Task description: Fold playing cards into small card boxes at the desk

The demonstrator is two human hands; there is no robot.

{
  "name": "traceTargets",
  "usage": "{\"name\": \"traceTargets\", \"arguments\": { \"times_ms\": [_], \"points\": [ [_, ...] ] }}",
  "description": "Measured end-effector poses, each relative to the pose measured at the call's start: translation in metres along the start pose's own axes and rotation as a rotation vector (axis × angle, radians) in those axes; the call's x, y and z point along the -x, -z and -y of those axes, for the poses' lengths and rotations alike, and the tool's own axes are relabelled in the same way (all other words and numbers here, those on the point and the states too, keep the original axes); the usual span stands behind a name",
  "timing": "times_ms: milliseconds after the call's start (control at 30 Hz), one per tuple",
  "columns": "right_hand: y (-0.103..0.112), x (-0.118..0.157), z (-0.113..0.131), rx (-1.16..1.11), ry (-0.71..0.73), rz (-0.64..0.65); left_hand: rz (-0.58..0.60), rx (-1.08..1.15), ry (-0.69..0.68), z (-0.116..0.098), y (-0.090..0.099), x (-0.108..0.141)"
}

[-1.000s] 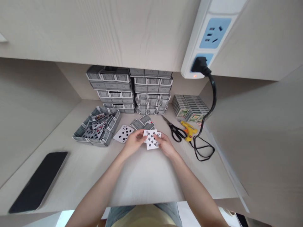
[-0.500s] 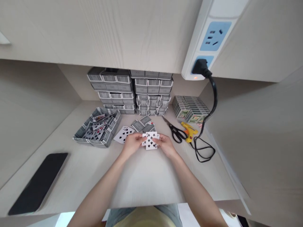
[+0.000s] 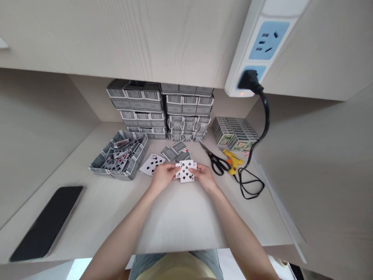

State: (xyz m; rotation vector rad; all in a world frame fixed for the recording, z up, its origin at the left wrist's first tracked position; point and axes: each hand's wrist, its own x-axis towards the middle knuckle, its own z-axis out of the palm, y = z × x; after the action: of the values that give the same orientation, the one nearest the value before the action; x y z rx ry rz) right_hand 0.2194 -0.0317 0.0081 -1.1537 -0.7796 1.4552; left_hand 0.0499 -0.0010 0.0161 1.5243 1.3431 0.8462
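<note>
Between my two hands are playing cards (image 3: 187,175); an eight of spades stands upright in front, crossed over a sideways card whose ends stick out on both sides. My left hand (image 3: 164,177) pinches the left end, thumb on the face. The right end is gripped by my right hand (image 3: 205,177), its thumb also on the front card. Just beyond lie several face-down cards (image 3: 171,152), one showing a red heart. Left of them, face-up spade cards (image 3: 152,163) rest on the desk, partly behind my left hand.
A box made of folded cards (image 3: 119,155) holds loose cards at left. Stacked card boxes (image 3: 142,103) stand behind. At right are black scissors (image 3: 218,163), a yellow glue gun (image 3: 233,161) with its cord and small card packs (image 3: 235,134). A phone (image 3: 48,221) lies front left; a power strip (image 3: 262,50) hangs above.
The eight of spades has shifted slightly to the right across the sideways card, and more of that card's left end shows. Both hands hold nearly the same place.
</note>
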Motion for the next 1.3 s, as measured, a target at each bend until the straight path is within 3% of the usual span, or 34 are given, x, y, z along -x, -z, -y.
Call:
{"name": "traceTargets", "arguments": {
  "times_ms": [367, 467, 667, 1067, 1300],
  "points": [
    [-0.001, -0.002, -0.003, 0.016, 0.001, -0.029, 0.002, -0.042, 0.011, -0.003, 0.001, 0.001],
    [-0.002, -0.002, -0.001, 0.025, 0.013, -0.045, 0.036, 0.097, 0.064, -0.004, 0.000, 0.000],
    [0.002, 0.002, 0.010, 0.023, 0.038, -0.052, 0.289, 0.527, 0.155, -0.021, 0.005, 0.005],
    [0.005, 0.006, 0.011, 0.086, 0.131, -0.076, 0.365, 0.632, 0.224, -0.020, 0.004, 0.006],
    [0.002, 0.008, 0.006, 0.187, 0.185, -0.107, 0.308, 0.585, 0.193, -0.020, -0.006, 0.007]
  ]
}}
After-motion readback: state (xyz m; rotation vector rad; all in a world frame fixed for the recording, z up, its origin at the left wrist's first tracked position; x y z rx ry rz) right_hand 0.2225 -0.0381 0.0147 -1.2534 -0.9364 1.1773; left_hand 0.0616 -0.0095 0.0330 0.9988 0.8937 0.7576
